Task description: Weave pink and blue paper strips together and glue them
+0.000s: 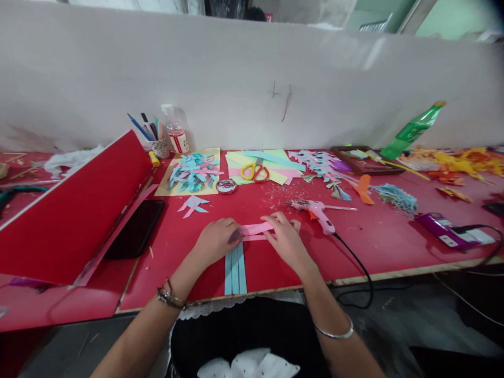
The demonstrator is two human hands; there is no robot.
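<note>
Pink paper strips (255, 229) run crosswise between my two hands, just above the table's front edge. My left hand (217, 240) is closed over their left end, its fingertips curled and partly hiding the paper. Below those fingers, several light-blue paper strips (235, 270) lie side by side, pointing toward me. My right hand (286, 239) grips the right part of the pink strips between thumb and fingers. A small pink-and-blue folded paper piece (193, 205) lies beyond my left hand. Right of my right hand rests a pink glue gun (317, 210).
Scissors (255, 171) lie on paper sheets at the back, beside a heap of folded paper pieces (195, 172). A red board (79, 215) leans at left above a black phone (136, 229). The glue gun's cord (360, 265) hangs over the front edge. A green bottle (411, 134) tilts at right.
</note>
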